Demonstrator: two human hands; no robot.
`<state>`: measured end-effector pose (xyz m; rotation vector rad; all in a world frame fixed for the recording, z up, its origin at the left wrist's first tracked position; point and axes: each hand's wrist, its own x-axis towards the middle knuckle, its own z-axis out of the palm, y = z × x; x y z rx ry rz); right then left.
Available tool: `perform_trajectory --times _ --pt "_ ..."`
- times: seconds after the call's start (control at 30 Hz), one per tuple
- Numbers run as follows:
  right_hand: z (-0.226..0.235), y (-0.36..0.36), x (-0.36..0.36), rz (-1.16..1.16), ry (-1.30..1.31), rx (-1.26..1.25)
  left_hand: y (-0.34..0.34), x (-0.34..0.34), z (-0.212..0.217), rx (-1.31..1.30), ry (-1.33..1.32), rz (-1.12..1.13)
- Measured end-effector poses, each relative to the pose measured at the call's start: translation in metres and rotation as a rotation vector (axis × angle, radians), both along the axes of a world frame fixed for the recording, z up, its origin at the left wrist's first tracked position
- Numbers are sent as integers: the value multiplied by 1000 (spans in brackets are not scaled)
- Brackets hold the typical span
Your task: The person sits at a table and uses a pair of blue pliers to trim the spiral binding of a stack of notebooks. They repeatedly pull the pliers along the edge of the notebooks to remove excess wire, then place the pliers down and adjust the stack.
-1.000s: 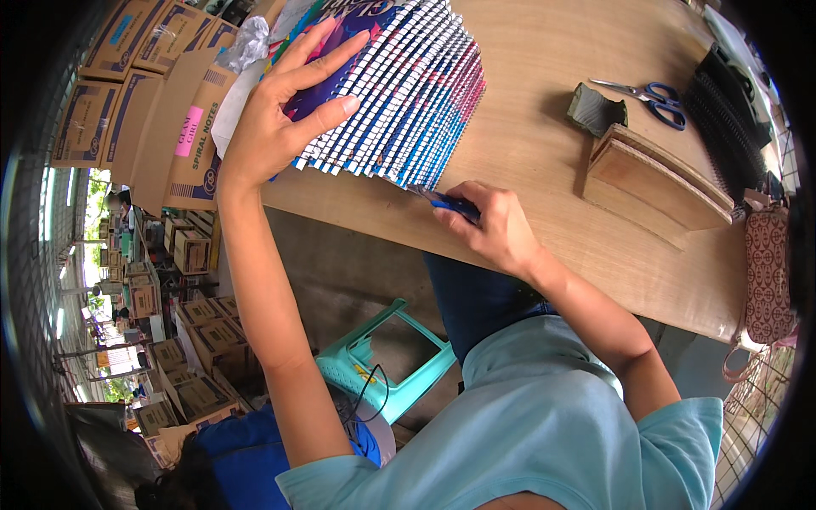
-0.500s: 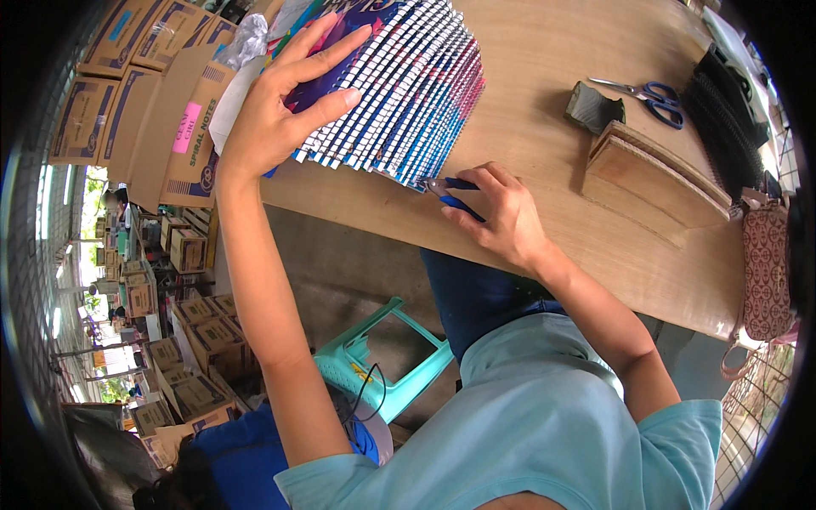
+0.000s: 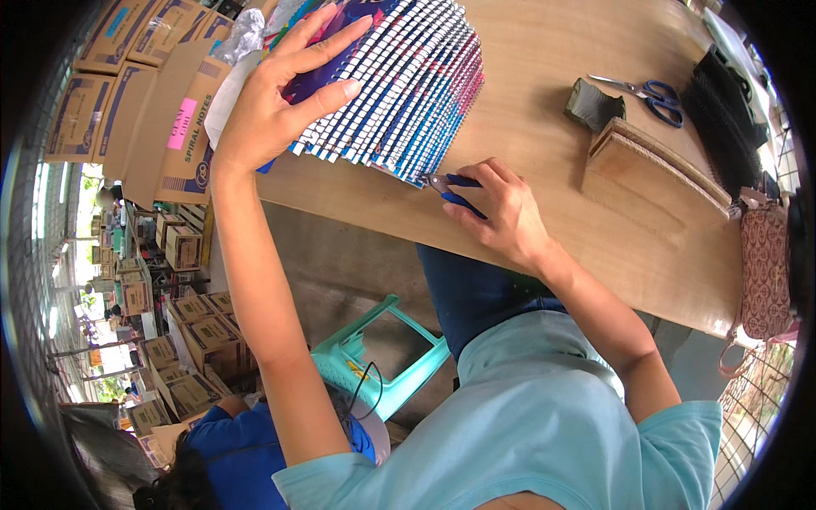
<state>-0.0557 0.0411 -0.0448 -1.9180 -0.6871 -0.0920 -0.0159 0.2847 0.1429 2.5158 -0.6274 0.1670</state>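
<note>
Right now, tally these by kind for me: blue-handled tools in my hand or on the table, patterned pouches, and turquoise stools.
Pliers, in your right hand: 1
Scissors, on the table: 1
Patterned pouch: 1
Turquoise stool: 1
Total: 4

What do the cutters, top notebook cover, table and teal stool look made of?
Cutters in the right hand: metal head, grey with a sheen; blue handles probably plastic- or rubber-covered.
Top notebook cover: likely card, smooth, printed; lamination unclear.
Table: wood-look top, pale grain, satin; veneer or laminate possible.
Teal stool: likely moulded plastic, one even colour, rounded edges, perforated side.
</note>
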Motion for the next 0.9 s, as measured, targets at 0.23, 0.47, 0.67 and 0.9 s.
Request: perform_trajectory --times 0.23,0.47,0.67,0.9 --pt "4 4 9 59 164 54 1 1 -2 -29 17 1" --pt "9 4 9 26 240 -62 3 2 -3 5 -7 -6" --pt "-6 4 0 -49 -221 -71 3 1 -3 7 -14 -1" --pt "9 7 23 165 416 -204 5 1 -7 -10 -25 4"
